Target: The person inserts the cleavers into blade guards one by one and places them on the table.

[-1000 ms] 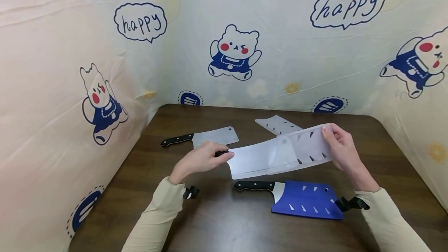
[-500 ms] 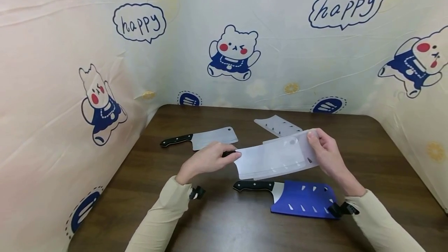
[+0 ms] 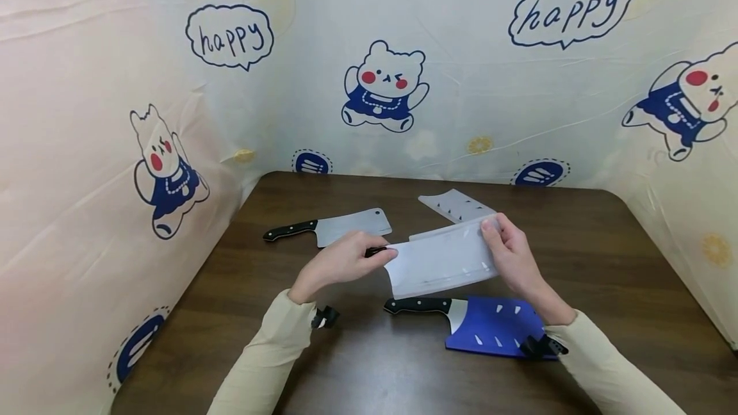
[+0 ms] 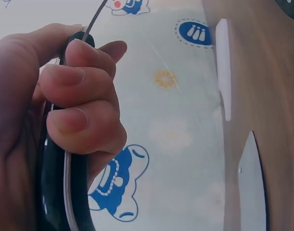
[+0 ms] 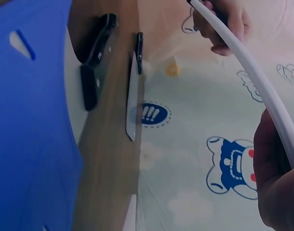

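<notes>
My left hand (image 3: 346, 258) grips the black handle (image 4: 79, 192) of a cleaver, fingers curled round it in the left wrist view. The broad cleaver blade (image 3: 398, 269) points right above the table. A translucent white blade cover (image 3: 450, 250) with small slots lies over most of this blade; only the part near the handle shows bare. My right hand (image 3: 515, 258) pinches the cover's far right end, thumb on the near face. In the right wrist view the cover (image 5: 262, 79) appears edge-on as a thin white curve, with the left hand (image 5: 224, 21) beyond.
A second cleaver (image 3: 354, 226) lies bare at the back left of the brown table (image 3: 230, 312). Another white slotted cover (image 3: 458, 205) lies at the back. In front, below the hands, rests a cleaver with a black handle (image 3: 418, 306) in a blue cover (image 3: 490, 328).
My right hand has moved left, sliding the white cover further over the blade toward the handle. The left hand shifted slightly right at first, then stayed about still.
</notes>
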`<state>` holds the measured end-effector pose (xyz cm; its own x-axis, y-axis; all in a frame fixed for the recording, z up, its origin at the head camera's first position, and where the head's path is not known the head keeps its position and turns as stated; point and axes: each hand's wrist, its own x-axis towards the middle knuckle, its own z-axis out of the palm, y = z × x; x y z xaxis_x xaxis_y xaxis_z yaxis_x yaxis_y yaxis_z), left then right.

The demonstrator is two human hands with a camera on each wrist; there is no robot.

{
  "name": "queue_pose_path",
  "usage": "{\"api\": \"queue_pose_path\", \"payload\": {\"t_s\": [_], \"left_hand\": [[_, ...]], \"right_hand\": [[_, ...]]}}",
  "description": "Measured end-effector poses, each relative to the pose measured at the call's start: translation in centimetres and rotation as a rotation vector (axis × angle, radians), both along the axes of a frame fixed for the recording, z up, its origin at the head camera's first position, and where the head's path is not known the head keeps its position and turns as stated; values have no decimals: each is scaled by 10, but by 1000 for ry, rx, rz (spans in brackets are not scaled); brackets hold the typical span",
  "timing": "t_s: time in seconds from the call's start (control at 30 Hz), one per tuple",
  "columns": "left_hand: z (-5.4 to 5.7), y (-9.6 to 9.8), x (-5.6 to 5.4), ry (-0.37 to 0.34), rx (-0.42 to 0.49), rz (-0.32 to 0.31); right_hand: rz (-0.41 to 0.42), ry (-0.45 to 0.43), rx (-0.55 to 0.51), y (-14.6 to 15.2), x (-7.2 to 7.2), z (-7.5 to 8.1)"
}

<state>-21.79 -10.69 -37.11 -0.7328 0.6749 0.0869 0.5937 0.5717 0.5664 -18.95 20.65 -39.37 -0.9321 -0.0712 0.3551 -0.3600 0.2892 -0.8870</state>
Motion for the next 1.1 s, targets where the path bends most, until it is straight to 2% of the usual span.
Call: {"api": "queue_pose_path", "payload": {"t_s": [0.23, 0.37, 0.5, 0.73, 0.9, 1.1], "left_hand": [[2, -6, 2, 10, -16, 4], [1, -12, 0, -15, -23, 3], [4, -26, -3, -77, -56, 21], [6, -55, -8, -163, -130, 51], [0, -67, -16, -203, -152, 81], [-20, -76, -29, -205, -170, 136]], "right_hand": [[1, -15, -18, -15, 5, -9], [48, -2, -7, -24, 6, -11], [158, -54, 25, -31, 3, -12], [423, -310, 110, -43, -1, -18], [481, -342, 190, -49, -12, -24], [507, -372, 268, -57, -29, -38]]}}
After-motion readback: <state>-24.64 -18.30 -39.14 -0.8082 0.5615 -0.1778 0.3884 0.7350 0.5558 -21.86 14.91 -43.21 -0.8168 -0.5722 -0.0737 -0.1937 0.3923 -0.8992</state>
